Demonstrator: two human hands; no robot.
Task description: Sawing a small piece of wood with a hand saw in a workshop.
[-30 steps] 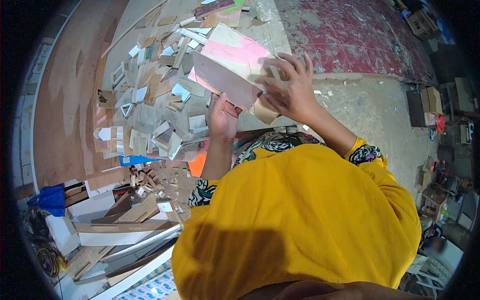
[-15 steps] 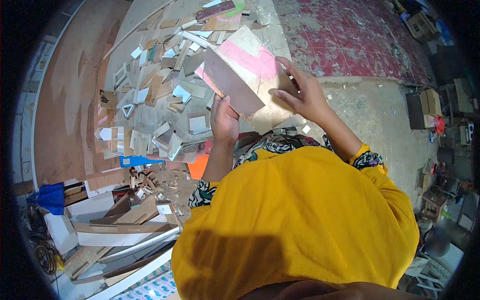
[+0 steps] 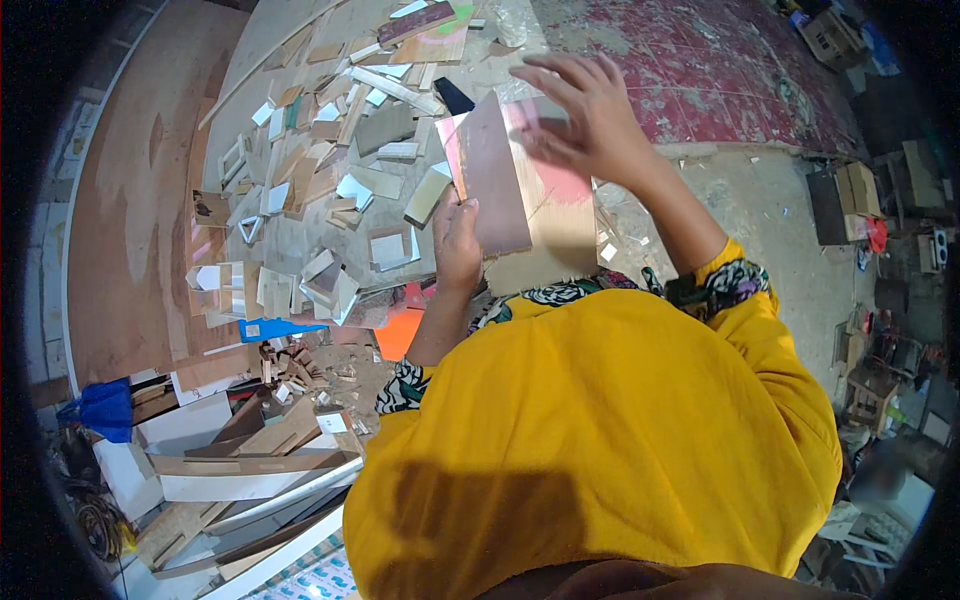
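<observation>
My left hand (image 3: 460, 245) grips the lower left edge of a flat brown board (image 3: 495, 185), its thumb on the near face. Against that board stands a wooden panel (image 3: 558, 225) with a pink patch across bare wood; whether the two are joined I cannot tell. Above the panel's upper right part, my right hand (image 3: 590, 120) is lifted with its fingers spread, holding nothing. A shadow of this hand falls on the pink patch. Beside my left hand, a small pale wood block (image 3: 428, 195) lies on the worktable.
Many wood offcuts (image 3: 330, 150) cover the worktable. A long brown board (image 3: 140, 200) runs along the far left. Boards and strips (image 3: 250, 460) are piled at the lower left, near a blue bag (image 3: 105, 408). Cardboard boxes (image 3: 858, 190) stand at the right.
My right hand has let go of the panel and risen, fingers spreading. The boards have turned more upright and shifted slightly right. A dark piece and a pale block behind them now show.
</observation>
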